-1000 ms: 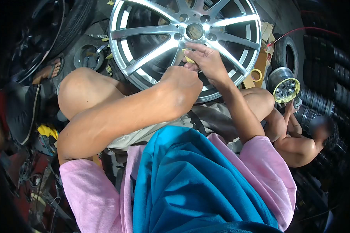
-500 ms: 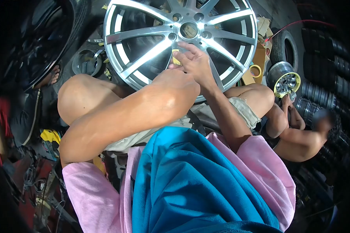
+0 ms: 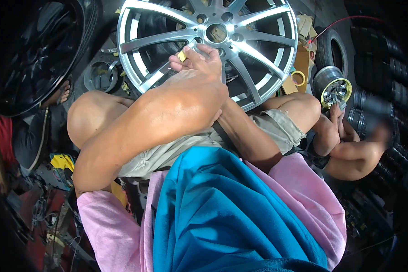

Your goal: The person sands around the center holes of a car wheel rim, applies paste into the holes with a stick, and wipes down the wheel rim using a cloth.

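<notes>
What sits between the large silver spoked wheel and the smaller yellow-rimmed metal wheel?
Brown cardboard and a yellow ring lie there, in the head view.

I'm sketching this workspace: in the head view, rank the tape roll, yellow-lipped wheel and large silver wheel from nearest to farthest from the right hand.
1. Large silver wheel: beneath the right hand.
2. Tape roll: right, just past the large silver wheel's edge.
3. Yellow-lipped wheel: farther right.

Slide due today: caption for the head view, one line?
Right hand pinching a small yellow piece over a silver spoked wheel, a co-worker nearby.
</notes>
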Tool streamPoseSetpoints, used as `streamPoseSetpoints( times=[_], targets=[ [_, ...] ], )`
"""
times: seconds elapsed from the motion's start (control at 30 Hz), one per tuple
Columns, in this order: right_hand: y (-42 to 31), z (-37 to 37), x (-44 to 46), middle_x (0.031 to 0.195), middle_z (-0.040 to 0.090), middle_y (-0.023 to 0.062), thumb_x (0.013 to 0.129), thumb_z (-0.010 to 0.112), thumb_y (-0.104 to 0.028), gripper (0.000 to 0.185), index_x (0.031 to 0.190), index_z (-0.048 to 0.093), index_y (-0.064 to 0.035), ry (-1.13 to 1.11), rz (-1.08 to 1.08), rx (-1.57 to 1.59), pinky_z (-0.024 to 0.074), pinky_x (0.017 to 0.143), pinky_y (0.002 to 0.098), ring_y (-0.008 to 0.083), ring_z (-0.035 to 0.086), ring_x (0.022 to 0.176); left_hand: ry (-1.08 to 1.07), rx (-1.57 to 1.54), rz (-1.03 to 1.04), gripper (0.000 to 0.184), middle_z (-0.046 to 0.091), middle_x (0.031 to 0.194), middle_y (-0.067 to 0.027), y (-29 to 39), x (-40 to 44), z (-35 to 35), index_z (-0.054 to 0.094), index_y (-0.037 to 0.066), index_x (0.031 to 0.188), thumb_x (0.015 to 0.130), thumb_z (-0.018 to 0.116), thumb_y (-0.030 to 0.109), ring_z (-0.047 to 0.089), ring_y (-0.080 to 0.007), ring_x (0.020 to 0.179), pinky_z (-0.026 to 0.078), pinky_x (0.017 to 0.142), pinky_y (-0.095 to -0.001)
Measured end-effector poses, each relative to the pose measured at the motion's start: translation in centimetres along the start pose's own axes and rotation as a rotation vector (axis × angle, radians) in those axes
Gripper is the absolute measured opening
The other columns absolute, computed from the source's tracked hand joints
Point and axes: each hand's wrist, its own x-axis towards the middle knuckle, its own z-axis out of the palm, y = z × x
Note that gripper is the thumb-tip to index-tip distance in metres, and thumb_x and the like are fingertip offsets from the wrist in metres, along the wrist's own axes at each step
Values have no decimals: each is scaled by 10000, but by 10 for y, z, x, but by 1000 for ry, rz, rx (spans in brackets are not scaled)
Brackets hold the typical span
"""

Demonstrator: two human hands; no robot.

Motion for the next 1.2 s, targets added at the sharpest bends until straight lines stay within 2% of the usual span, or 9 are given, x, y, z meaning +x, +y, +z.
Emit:
streamPoseSetpoints(
  times=[0.2,0.3,0.37,0.5,0.6,0.9,1.0,1.17,1.2],
  targets=[
    [-29,-30,-5,1069,686,200,1031,703,-76,609,1482,315,56,-98,-69,-151,681,764,363,297,775,877,-6,-122,-3,246,729,856,-242,-9,-3,-10,762,-51,938,903,755,192,720,-429,881,548,842,-522],
    [-50,-64,-2,1036,722,163,1033,715,-118,507,1437,456,48,-197,-132,-275,650,769,321,242,769,865,245,44,61,286,723,808,-222,-19,1,-16,753,-55,951,929,765,230,722,-410,833,557,798,-503],
    [-75,-72,-13,1026,731,152,1032,720,-134,446,1390,520,43,-276,-163,-344,636,768,314,221,767,868,253,14,-225,356,717,781,-193,-18,11,-42,741,-66,970,961,777,287,725,-333,774,563,747,-430],
    [-120,-69,-40,1038,750,145,1035,722,-178,348,1292,618,33,-506,-219,-537,610,769,300,189,764,871,551,-5,-170,402,661,706,-81,-39,27,-49,731,-50,957,973,798,345,621,-123,661,500,623,-300],
    [-136,-65,-44,1065,754,165,1058,686,-172,291,1268,625,19,-589,-213,-537,612,746,305,193,764,862,183,-608,-168,312,556,677,45,-27,33,-63,711,22,870,1013,769,293,484,-36,627,391,561,-246],
    [-144,-83,-25,1124,748,181,1107,624,-189,205,1225,657,-25,-813,72,-224,563,680,254,140,694,824,179,-546,-102,314,631,675,3,-25,23,-79,729,21,849,973,803,301,571,-83,622,451,586,-267],
    [-152,-72,-6,1042,751,125,1094,653,-188,204,1165,707,-4,-688,-112,-685,564,697,259,120,668,797,243,-155,-509,235,706,623,-105,-2,16,-118,840,42,1078,988,720,222,464,-162,460,395,464,-366],
    [-154,-51,36,846,658,88,1082,662,-254,276,1141,687,14,-658,-527,-1605,507,685,333,98,622,759,259,-11,-589,240,646,600,-163,-14,4,-129,827,13,1039,1010,688,207,475,-169,455,408,470,-381],
    [-148,-52,45,853,653,139,1083,642,-270,285,1155,669,5,-705,-585,-1544,497,718,412,180,658,766,223,2,-571,236,658,621,-174,-19,1,-130,828,28,1053,1010,687,213,500,-185,464,428,484,-384]
  ],
)
